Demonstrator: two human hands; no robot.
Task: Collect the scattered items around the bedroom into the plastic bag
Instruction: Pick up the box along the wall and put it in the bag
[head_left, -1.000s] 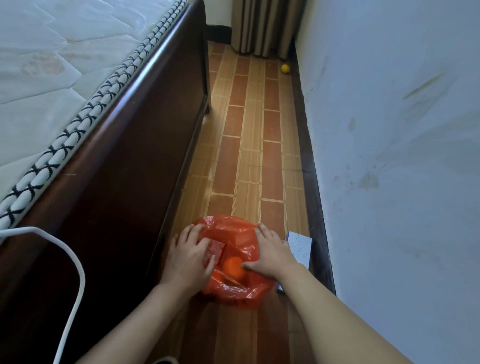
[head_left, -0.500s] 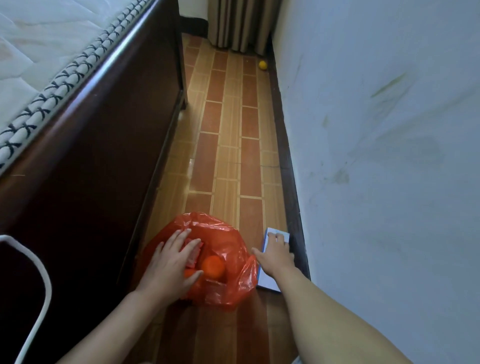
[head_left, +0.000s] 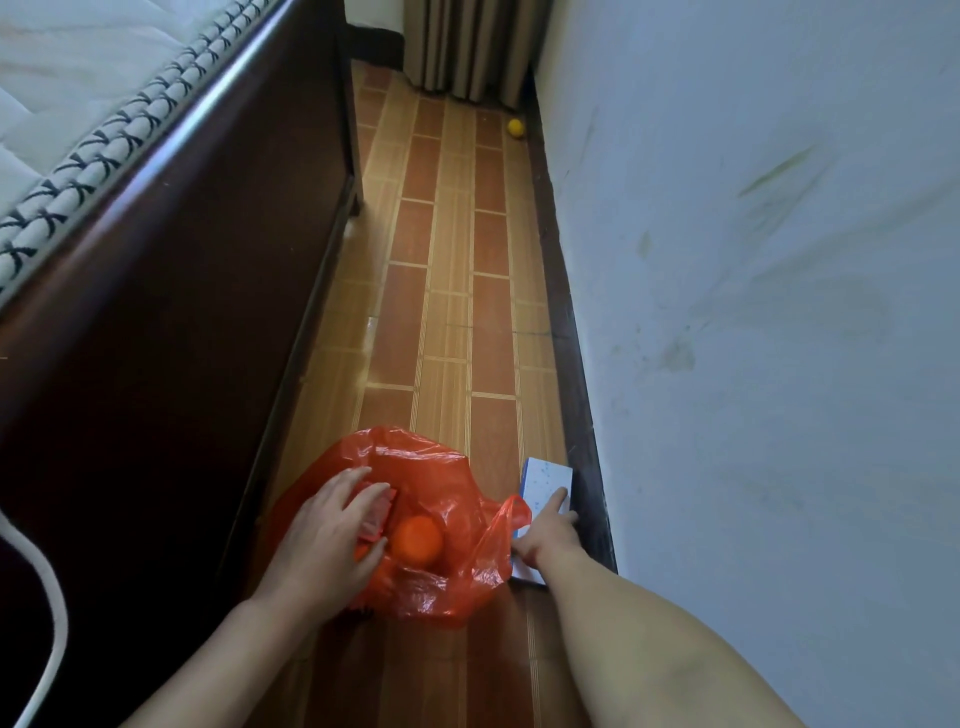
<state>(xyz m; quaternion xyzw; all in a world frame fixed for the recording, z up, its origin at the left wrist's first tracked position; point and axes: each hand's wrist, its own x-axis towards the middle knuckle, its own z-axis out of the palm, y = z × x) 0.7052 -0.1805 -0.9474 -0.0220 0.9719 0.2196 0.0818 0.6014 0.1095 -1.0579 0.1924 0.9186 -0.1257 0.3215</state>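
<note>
Step in hand: picking up the blue-and-white box (head_left: 545, 483) that lies flat on the floor against the skirting, just right of the red plastic bag (head_left: 441, 519). Right hand (head_left: 550, 530) rests on the box, index finger stretched along its top, thumb at the near edge; the grip looks not yet closed round it. Left hand (head_left: 327, 540) lies with relaxed fingers on the bag's left rim, keeping the mouth spread. Next move, as I judge: close on the box's narrow sides, lift, swing left over the raised bag edge and drop it in. Count: one bag; inside it one orange ball (head_left: 417, 539) and one reddish packet (head_left: 378, 512); one box; one yellow ball (head_left: 515, 128) far down the floor by the curtain.
</note>
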